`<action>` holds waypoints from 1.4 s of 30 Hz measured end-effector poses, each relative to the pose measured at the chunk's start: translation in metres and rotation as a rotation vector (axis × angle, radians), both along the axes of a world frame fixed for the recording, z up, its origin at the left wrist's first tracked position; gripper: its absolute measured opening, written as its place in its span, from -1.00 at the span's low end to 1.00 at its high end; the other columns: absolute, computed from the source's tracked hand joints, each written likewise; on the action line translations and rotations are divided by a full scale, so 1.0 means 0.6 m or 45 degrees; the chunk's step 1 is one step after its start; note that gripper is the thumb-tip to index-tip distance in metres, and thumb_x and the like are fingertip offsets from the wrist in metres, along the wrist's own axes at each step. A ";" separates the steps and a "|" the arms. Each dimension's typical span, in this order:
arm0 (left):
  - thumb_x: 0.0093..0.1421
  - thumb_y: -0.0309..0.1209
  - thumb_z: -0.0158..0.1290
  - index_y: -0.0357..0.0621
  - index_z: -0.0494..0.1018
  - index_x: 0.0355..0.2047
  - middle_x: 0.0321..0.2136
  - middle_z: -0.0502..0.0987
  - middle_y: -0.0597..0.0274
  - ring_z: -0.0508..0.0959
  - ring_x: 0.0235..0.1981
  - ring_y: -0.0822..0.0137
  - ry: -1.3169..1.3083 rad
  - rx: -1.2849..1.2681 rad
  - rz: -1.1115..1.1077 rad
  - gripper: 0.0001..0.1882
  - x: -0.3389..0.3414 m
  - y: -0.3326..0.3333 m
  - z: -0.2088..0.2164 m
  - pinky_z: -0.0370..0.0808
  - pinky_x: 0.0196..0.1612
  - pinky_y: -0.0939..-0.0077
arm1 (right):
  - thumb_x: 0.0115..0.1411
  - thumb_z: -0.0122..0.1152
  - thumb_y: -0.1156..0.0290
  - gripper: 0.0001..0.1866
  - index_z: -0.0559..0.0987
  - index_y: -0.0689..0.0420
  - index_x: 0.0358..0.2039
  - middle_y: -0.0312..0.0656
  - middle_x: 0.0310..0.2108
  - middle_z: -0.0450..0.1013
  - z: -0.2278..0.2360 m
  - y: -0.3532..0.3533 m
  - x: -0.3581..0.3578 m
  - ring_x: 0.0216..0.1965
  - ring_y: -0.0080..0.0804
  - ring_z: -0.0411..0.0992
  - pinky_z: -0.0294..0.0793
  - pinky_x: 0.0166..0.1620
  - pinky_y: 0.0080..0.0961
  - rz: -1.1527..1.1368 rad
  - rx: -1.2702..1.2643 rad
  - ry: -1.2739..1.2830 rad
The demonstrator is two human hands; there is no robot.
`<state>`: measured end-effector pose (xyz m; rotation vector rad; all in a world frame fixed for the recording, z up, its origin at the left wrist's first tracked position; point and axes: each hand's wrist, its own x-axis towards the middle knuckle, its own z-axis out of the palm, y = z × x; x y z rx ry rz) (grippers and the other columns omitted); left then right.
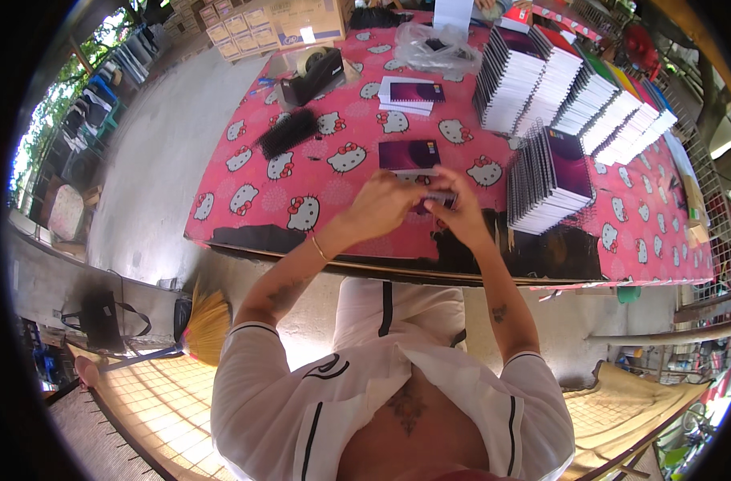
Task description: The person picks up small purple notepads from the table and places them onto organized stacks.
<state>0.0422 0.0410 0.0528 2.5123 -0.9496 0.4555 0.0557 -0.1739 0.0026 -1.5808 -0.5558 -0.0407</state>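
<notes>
My left hand point(391, 202) and my right hand point(459, 210) meet close together over the near part of the table. The fingers of both are closed around a small dark, greyish thing point(439, 196), mostly hidden by them; its kind cannot be made out. Just beyond the fingers lies a purple-covered notebook point(409, 154), flat on the pink tablecloth. To the right of my right hand, a stack of spiral-bound notebooks point(570, 160) with purple covers leans in a row. Farther off, a small spiral notebook point(418, 92) rests on white paper blocks point(393, 106).
Taller rows of wire-bound notebooks point(514, 76) stand at the far right. A black tape dispenser point(313, 76), a bundle of black binding wires point(288, 133) and a clear plastic bag point(436, 50) lie on the table. Cardboard boxes point(305, 20) are stacked beyond; a broom point(207, 325) is at left.
</notes>
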 end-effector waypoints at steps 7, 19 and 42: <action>0.11 -0.48 0.27 0.01 0.50 0.07 0.09 0.44 0.02 0.45 0.08 -0.05 0.064 -0.797 0.312 -0.52 -0.052 -0.028 -0.113 0.42 0.07 0.15 | 0.20 0.33 0.55 -0.44 0.38 0.13 0.20 -0.22 -0.08 0.50 -0.043 0.028 -0.023 -0.14 -0.51 0.47 0.47 -0.05 -0.55 -0.115 0.053 0.085; 0.22 -0.40 0.10 -0.28 0.55 -0.09 -0.16 0.54 -0.10 0.49 -0.12 -0.07 -0.445 -0.322 1.096 -0.71 0.179 0.285 -0.105 0.44 -0.03 0.10 | 0.23 0.33 0.44 -0.71 0.61 0.25 -0.05 -0.35 -0.31 0.56 -0.034 0.025 -0.033 -0.26 -0.65 0.46 0.46 -0.16 -0.62 -0.184 0.002 0.260; 0.26 -0.37 0.17 -0.17 0.61 -0.08 -0.48 0.55 0.10 0.49 -0.53 0.23 0.127 -0.629 0.397 -0.75 -0.040 0.061 -0.058 0.40 -0.45 0.36 | 0.29 0.26 0.44 -0.70 0.59 0.26 0.00 -0.33 -0.22 0.55 -0.057 0.007 -0.023 -0.18 -0.63 0.43 0.42 -0.06 -0.62 -0.090 0.010 0.265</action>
